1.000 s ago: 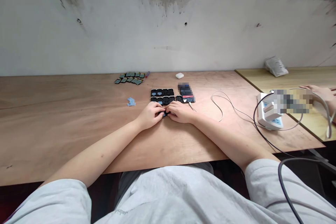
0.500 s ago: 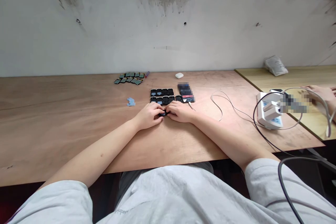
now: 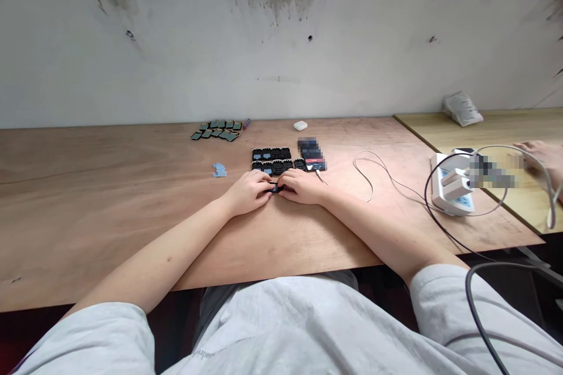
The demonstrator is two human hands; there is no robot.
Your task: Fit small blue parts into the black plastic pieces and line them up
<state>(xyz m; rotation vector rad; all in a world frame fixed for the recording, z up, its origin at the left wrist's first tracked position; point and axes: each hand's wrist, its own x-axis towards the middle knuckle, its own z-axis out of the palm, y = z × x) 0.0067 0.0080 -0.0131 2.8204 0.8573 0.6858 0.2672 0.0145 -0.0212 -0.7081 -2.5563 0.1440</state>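
Between my two hands a small black plastic housing (image 3: 275, 188) lies low on the wooden table, a bluish patch showing on its top. My left hand (image 3: 250, 192) grips its left end with the fingers closed. On the other end are the bent fingers of my right hand (image 3: 301, 186). Just beyond, two rows of similar black housings (image 3: 281, 154) stand side by side, a few with light-blue pieces inside. Loose light-blue pieces (image 3: 219, 170) lie in a small heap to the left. The fingers partly cover the held housing.
Several green-faced modules (image 3: 217, 133) lie at the back beside a purple-handled tool (image 3: 247, 123). A white earbud case (image 3: 300, 126) and a cabled phone (image 3: 311, 155) are nearby. A power strip (image 3: 453, 184) with cables stands right. Another person's hand (image 3: 543, 158) is at the far right.
My left hand's fingers have shifted slightly, and a bit more of the housing's bluish top shows. The other person's hand at the far right has moved a little.
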